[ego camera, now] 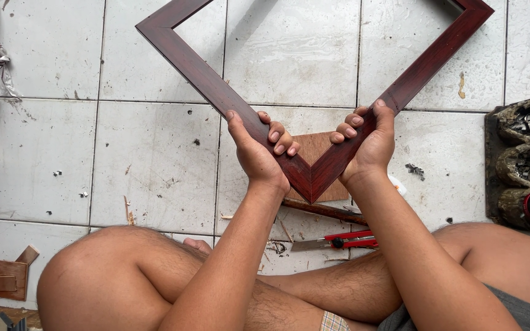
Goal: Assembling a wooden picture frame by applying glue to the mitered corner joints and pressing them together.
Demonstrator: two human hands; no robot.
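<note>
A dark red wooden picture frame point(191, 61) is held up above the tiled floor, one corner pointing down toward me. My left hand point(259, 147) grips the left rail just above that corner, fingers wrapped over the inner edge. On the right rail, my right hand point(366, 144) clasps the frame the same way. The frame's upper part runs out of view at the top. A brown board point(314, 147) lies on the floor behind the corner.
A red utility knife point(338, 241) and a thin wooden strip point(323, 210) lie on the white tiles point(154, 159) before my crossed legs. A dark tray point(526, 165) with small metal parts stands at right. Wood offcuts point(10, 279) lie at lower left.
</note>
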